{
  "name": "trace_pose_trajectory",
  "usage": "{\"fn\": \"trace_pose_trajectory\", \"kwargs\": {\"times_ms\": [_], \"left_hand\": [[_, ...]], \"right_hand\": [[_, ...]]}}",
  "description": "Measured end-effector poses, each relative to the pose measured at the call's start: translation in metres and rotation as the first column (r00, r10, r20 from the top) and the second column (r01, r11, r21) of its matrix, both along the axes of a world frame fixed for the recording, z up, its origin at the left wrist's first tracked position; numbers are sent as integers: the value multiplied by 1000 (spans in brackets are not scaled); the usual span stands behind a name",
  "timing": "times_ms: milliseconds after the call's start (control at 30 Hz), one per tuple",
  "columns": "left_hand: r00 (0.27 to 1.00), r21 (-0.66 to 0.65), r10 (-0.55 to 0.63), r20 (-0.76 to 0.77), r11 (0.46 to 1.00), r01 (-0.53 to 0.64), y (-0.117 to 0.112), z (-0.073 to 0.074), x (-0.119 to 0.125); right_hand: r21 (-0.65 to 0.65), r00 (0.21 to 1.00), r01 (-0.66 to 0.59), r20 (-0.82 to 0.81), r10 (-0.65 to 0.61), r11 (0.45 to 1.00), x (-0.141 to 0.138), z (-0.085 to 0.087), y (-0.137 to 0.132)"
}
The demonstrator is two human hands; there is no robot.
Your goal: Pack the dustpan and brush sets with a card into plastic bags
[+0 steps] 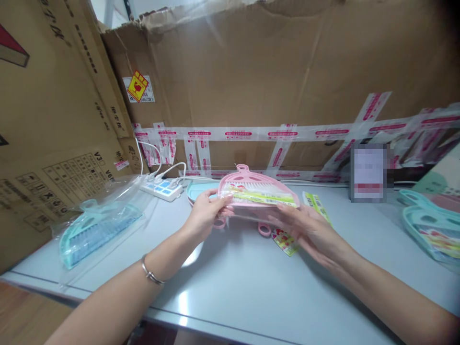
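Observation:
Above the table, a pink dustpan and brush set in clear plastic is held between my two hands. My left hand grips its left corner, thumb on top. At the right corner, my right hand pinches it, with the fingers partly hidden underneath. A yellow-green printed label runs along its front edge. Pink handle loops show below it, and a small printed card lies beneath my right hand. Behind my left hand, a light-blue dustpan is partly covered.
A bagged mint dustpan set lies at left, and more mint dustpans lie at far right. A white power strip with plugged cables sits at the back. A blurred upright device stands before a taped cardboard box.

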State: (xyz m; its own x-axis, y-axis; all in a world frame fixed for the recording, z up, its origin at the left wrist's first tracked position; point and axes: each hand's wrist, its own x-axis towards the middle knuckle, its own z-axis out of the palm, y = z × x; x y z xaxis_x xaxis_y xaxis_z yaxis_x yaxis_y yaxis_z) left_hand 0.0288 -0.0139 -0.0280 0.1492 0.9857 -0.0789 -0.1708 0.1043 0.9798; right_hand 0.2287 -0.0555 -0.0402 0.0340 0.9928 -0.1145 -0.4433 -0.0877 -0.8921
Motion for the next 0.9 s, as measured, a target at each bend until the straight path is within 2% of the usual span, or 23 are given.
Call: {"fn": "trace_pose_trajectory", "kwargs": {"times_ms": [167,300,367,433,500,533,567,633,733,833,900], "left_hand": [[994,-33,-67,-88,997,64,0,-3,2],[959,-11,-124,-253,992,125,1,-3,-1],[932,41,-199,-303,974,221,3,1,-9],[874,127,-353,-333,902,412,4,7,-20],[772,256,-461,-438,760,598,6,14,-31],[729,328,-444,-522,684,652,6,17,-34],[703,400,-375,-604,621,674,7,18,-36],[706,536,-160,-690,541,648,8,18,-35],[788,708,66,-612,488,510,10,9,-28],[902,821,150,-405,493,287,11,-1,-19],[941,836,182,-286,528,152,10,-6,-15]], "right_hand": [[-91,990,139,10,-139,986,5,-7,7],[-181,985,155,-53,-167,971,6,-8,9],[-179,977,164,-104,-185,970,5,-6,9],[-168,966,183,-150,-208,969,5,-4,8],[-165,961,186,-177,-215,969,5,-2,8],[-160,960,180,-185,-208,971,5,-1,7],[-147,963,166,-189,-192,975,5,0,6],[-98,973,129,-180,-145,987,5,1,5],[16,990,85,-115,-83,996,4,2,1],[114,1000,14,3,-15,993,3,3,-4],[135,996,-31,87,19,990,2,3,-6]]}}
